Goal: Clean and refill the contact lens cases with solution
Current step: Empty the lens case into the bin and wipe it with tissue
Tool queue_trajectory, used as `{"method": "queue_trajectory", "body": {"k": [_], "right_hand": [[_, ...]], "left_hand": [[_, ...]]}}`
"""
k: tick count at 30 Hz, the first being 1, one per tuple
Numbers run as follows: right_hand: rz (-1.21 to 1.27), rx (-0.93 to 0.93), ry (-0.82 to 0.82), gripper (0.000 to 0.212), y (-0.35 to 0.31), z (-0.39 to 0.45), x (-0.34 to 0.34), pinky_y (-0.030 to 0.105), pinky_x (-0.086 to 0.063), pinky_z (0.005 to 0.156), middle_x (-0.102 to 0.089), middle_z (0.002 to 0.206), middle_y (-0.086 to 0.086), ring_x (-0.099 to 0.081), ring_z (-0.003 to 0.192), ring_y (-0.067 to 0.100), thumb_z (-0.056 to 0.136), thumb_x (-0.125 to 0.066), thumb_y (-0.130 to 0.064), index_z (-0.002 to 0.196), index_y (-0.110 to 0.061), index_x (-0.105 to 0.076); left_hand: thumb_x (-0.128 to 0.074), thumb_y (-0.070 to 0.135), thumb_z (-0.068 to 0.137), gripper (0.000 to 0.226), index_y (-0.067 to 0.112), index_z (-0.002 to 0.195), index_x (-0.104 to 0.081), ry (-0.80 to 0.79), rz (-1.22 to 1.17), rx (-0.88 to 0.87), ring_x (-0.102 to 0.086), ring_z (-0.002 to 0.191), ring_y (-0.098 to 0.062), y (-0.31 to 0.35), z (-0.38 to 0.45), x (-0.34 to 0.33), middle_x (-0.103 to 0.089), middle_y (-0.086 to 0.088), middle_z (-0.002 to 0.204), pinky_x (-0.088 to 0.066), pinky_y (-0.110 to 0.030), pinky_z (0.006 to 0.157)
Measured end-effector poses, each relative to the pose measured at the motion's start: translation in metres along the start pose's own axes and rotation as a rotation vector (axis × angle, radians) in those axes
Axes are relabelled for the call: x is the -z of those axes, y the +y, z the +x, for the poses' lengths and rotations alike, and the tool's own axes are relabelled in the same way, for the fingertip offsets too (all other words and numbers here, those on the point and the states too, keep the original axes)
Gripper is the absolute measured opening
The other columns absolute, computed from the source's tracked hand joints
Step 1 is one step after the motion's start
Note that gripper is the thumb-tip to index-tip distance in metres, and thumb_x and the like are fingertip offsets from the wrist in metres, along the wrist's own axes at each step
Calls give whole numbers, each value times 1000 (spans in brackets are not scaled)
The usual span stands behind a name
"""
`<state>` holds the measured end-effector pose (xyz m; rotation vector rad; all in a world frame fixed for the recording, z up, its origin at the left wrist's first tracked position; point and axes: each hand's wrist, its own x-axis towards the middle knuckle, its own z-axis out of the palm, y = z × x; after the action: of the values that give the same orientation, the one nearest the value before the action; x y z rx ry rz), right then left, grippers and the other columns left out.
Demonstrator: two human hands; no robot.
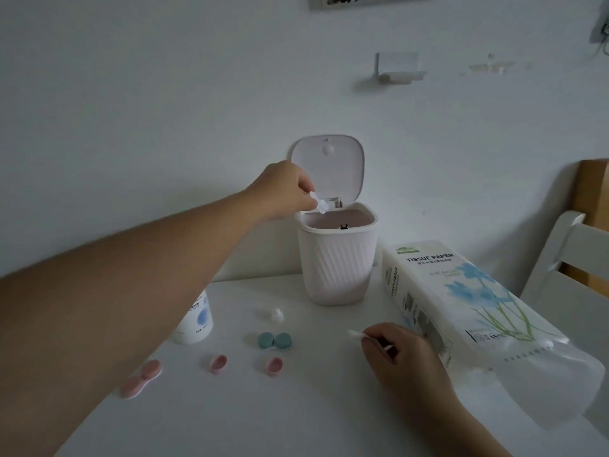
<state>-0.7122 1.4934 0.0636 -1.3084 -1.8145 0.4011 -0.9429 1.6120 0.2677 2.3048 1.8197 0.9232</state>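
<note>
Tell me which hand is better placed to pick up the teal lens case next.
Right. The right hand rests on the table beside the teal lens case, though it pinches a cotton swab; the left hand is over the bin.

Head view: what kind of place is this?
Probably a home desk or dressing table in a bedroom, not a lab. A small lidded desktop bin stands against the wall, a tissue paper pack lies on the white table, and a chair stands beside it.

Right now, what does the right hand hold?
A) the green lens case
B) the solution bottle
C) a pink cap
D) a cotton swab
D: the right hand pinches a cotton swab above the table, beside the tissue pack.
</note>
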Motion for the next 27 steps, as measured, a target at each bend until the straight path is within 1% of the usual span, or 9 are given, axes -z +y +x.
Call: {"method": "queue_trajectory", "body": {"k": [2, 5, 7, 11, 15, 18, 20, 23, 27], "right_hand": [[2, 4, -4, 11, 1, 1, 0, 18, -46, 61, -66, 78, -15, -62, 72, 6, 87, -69, -24, 80, -32, -67], [-2, 16, -15, 9, 1, 1, 1, 20, -47, 63, -66, 77, -14, -61, 72, 6, 88, -68, -25, 80, -30, -68], [-5, 34, -15, 9, 0, 2, 1, 18, -45, 63, -65, 77, -13, -60, 74, 6, 88, -67, -27, 80, -29, -68], [-11, 36, -23, 9, 0, 1, 2, 25, -46, 63, -64, 76, -10, -58, 72, 9, 89, -66, -28, 80, -27, -67], [-14, 29, -24, 8, -2, 1, 2, 25, -47, 64, -64, 77, -10, -58, 71, 9, 89, -66, -28, 80, -27, -66], [-12, 27, -26, 8, -3, 0, 3, 27, -48, 66, -65, 77, -9, -58, 72, 8, 88, -66, -27, 80, -26, -67], [-12, 23, -26, 8, -3, 0, 3, 27, -48, 66, -66, 77, -9, -59, 72, 8, 88, -66, -26, 80, -26, -67], [-18, 20, -27, 8, -3, 0, 4, 26, -48, 67, -66, 78, -10, -59, 73, 8, 88, -66, -27, 81, -27, -68], [-17, 2, -39, 8, -4, 0, 3, 27, -49, 67, -66, 79, -10, -60, 72, 7, 89, -64, -30, 82, -27, -67]], "left_hand": [[-68, 19, 87, 23, 18, 109, -75, -110, 288, -184, -61, 84, -15, 4, 11, -1, -63, 9, 84, -43, -26, 69], [-60, 21, 95, 20, 17, 110, -72, -242, 673, -442, -62, 95, -25, 8, 21, -3, -67, 1, 93, -49, -36, 79], [-57, 23, 98, 20, 16, 112, -70, -262, 818, -562, -61, 100, -28, 9, 25, -4, -71, -3, 102, -50, -41, 87], [-55, 22, 100, 21, 18, 117, -68, -258, 895, -637, -57, 102, -27, 7, 27, -3, -71, -1, 107, -46, -40, 90], [-53, 20, 100, 24, 22, 119, -67, -257, 933, -646, -57, 104, -25, 9, 26, 0, -69, 0, 108, -46, -39, 90], [-49, 20, 101, 26, 21, 119, -67, -212, 948, -673, -57, 104, -27, 12, 25, 3, -68, 0, 108, -45, -38, 91], [-46, 20, 103, 27, 23, 121, -66, -181, 966, -695, -57, 104, -27, 14, 23, 4, -67, 0, 109, -44, -37, 90], [-46, 18, 103, 28, 24, 123, -64, -189, 999, -704, -55, 104, -26, 16, 19, 2, -65, 0, 109, -43, -35, 88], [-44, 9, 100, 35, 23, 124, -65, -130, 996, -727, -54, 99, -26, 16, 16, 5, -65, -1, 106, -40, -34, 83]]}}
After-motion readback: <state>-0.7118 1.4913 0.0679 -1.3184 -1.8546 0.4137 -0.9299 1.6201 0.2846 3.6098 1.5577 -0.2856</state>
